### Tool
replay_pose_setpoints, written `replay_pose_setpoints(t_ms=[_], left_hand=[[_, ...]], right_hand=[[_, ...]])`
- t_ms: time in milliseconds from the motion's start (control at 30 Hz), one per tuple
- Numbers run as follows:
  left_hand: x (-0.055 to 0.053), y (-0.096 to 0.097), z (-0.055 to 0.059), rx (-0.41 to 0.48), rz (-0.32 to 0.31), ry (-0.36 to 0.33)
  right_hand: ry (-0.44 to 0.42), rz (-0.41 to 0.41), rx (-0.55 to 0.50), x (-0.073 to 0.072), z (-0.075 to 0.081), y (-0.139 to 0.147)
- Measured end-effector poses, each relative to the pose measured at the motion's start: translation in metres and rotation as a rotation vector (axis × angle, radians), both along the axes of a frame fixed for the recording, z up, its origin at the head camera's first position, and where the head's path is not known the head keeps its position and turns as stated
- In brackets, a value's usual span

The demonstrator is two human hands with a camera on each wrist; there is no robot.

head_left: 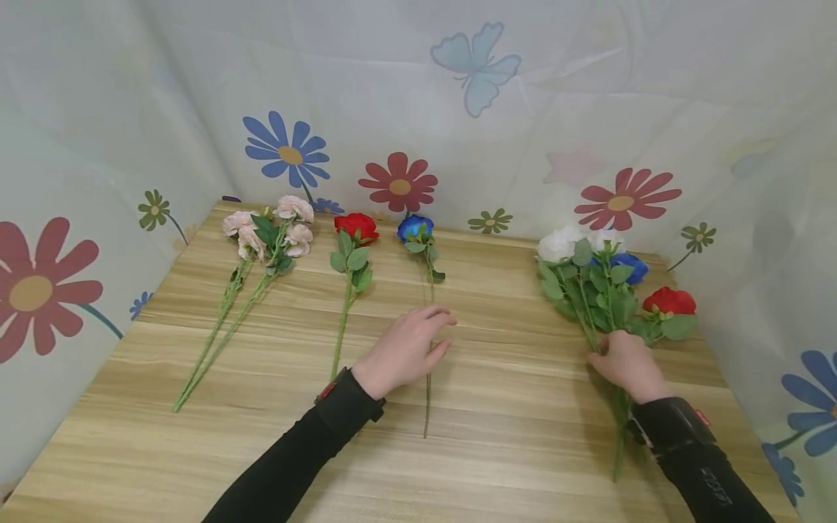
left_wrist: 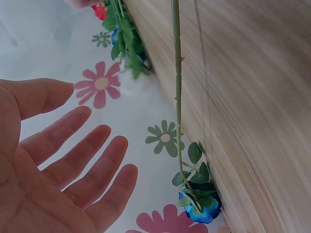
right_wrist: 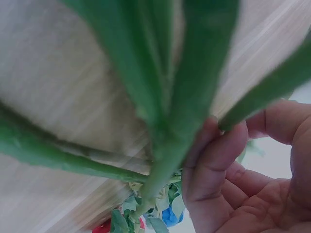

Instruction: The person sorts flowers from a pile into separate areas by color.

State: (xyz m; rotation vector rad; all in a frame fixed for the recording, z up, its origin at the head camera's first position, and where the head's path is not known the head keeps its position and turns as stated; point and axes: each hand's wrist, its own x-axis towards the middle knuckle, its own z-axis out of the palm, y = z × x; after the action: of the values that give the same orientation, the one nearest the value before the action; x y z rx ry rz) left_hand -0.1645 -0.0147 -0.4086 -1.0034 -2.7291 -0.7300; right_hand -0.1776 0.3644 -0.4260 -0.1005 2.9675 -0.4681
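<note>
So the left hand (head_left: pixel 405 349) is just hanging over the stem of the lone blue rose (head_left: pixel 417 231), fingers loose and apart, not touching it; that rose lies mid-table with its bloom toward the back edge; the right hand (head_left: pixel 633 365) has its fingers wrapped on the stems of a mixed artificial bouquet (head_left: pixel 598 290), white, blue and red blooms, over on the right side of the wooden table (head_left: pixel 510 436); a single red rose (head_left: pixel 356 229) and two pink sprays (head_left: pixel 297 236) lie further left.
</note>
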Motion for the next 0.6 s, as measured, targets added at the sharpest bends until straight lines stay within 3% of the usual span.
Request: replay_pose_setpoints(t_ms=[600], left_hand=[[-0.001, -0.004, 0.003, 0.012, 0.016, -0.027]], right_hand=[[-0.032, 0.022, -0.051, 0.007, 0.011, 0.002]])
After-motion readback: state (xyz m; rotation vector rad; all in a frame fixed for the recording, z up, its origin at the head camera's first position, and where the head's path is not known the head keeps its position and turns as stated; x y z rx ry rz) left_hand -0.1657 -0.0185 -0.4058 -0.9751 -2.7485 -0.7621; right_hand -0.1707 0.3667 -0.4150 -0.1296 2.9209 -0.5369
